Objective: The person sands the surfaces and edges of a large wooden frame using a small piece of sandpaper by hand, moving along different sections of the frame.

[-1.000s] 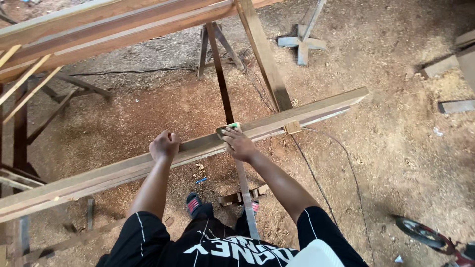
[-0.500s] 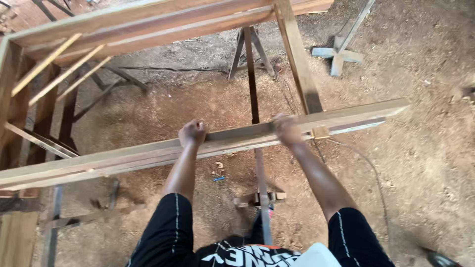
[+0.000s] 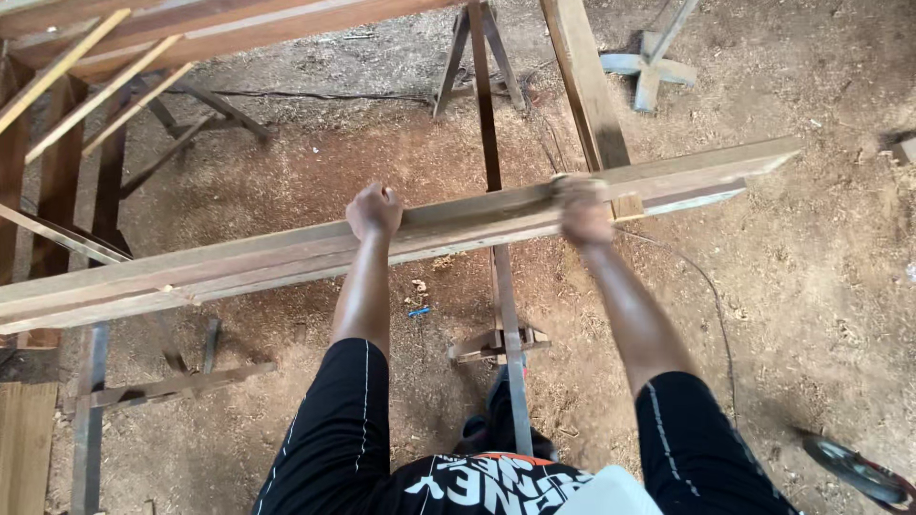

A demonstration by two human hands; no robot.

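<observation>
The long wooden plank point(image 3: 286, 262) lies across a metal trestle point(image 3: 496, 191), left hand point(image 3: 374, 212) fisted over its top edge, right hand point(image 3: 582, 212) (blurred) seemingly pressing something on it; stiff, probably heavy, best gripped mid-length.

The floor point(image 3: 811, 286) is bare reddish earth strewn with sawdust and wood chips. A metal sawhorse point(image 3: 487, 114) stands on it, with timber frames point(image 3: 86, 86) stacked at the left (their far ends run out of view). A wooden cross-shaped stand point(image 3: 654, 67) lies beyond, in soft daylight.
</observation>
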